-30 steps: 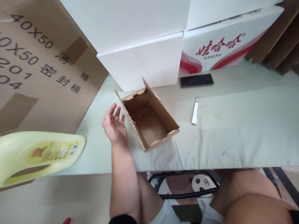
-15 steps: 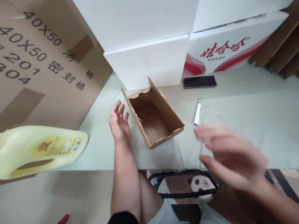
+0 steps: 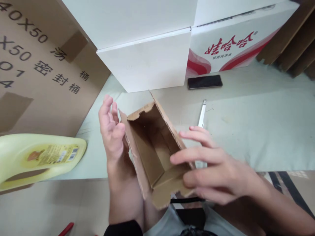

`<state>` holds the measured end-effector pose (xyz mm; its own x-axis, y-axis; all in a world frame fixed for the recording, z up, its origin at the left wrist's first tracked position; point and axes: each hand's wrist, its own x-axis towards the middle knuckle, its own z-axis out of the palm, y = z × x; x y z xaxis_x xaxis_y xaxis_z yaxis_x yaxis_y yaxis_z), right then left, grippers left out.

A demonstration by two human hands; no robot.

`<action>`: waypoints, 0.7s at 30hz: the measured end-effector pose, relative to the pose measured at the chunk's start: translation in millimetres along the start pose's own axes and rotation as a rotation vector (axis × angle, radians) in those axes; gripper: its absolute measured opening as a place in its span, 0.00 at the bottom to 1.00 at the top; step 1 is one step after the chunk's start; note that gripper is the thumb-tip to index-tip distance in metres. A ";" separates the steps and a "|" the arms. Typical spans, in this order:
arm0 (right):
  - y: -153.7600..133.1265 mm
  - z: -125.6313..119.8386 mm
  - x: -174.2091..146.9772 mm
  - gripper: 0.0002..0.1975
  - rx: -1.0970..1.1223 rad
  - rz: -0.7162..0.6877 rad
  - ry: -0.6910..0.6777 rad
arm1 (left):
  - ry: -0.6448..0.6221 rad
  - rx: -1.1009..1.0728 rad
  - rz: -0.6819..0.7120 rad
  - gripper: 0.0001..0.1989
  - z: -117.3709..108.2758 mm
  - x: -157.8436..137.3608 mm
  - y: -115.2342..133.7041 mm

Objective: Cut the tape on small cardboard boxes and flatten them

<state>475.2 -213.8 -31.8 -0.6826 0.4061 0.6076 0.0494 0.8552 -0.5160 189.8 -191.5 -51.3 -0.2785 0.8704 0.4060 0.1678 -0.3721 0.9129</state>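
Note:
A small open-topped cardboard box (image 3: 147, 154) with ragged cut edges is tilted up at the near side of the table, its inside facing me. My left hand (image 3: 112, 129) is against the outside of its left wall, fingers stretched up and away from the cardboard, thumb by the rim. At the right wall and near right corner, my right hand (image 3: 209, 164) has hold of the box, with some fingers over the rim and others outside. Just beyond the right hand lies a white utility knife (image 3: 202, 114), its lower end hidden by the fingers.
Behind stand a white carton (image 3: 145, 62) and a white box with red lettering (image 3: 226, 49). A black phone (image 3: 205, 82) lies before them. On the left are a large brown carton (image 3: 56, 82) and a pale yellow jug (image 3: 49, 157). The table's (image 3: 258, 131) near edge is close to me.
The cardboard box has been tilted up and drawn toward me. My right hand has moved left onto its right side, and my left hand has come against the left wall.

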 end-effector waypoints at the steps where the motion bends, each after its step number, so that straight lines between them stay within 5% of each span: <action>1: -6.1 -2.8 0.6 0.05 0.013 -0.005 -0.040 | -0.026 0.001 -0.001 0.37 -2.5 1.1 -0.4; 10: 1.7 0.1 5.6 0.06 -0.079 0.055 0.018 | -0.173 -0.130 -0.049 0.30 4.6 5.1 -25.2; 14: -19.1 -10.9 -8.6 0.08 -0.112 0.140 0.010 | -0.155 -0.122 -0.033 0.26 8.6 5.7 -26.9; 18: -47.8 5.7 -38.6 0.09 0.122 0.144 -0.231 | -0.149 -0.102 -0.022 0.24 10.2 5.1 -28.6; 20: -47.4 37.2 -50.9 0.11 0.468 0.111 -0.613 | -0.154 -0.089 -0.021 0.24 10.4 4.3 -29.5; 21: -43.7 57.7 -55.1 0.12 0.539 0.085 -0.681 | -0.156 -0.085 -0.019 0.23 10.4 3.9 -29.7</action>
<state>468.6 -292.1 -77.6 -0.9882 0.0334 0.1496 -0.1140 0.4916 -0.8633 193.5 -173.7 -77.2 -0.1302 0.9147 0.3827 0.0818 -0.3748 0.9235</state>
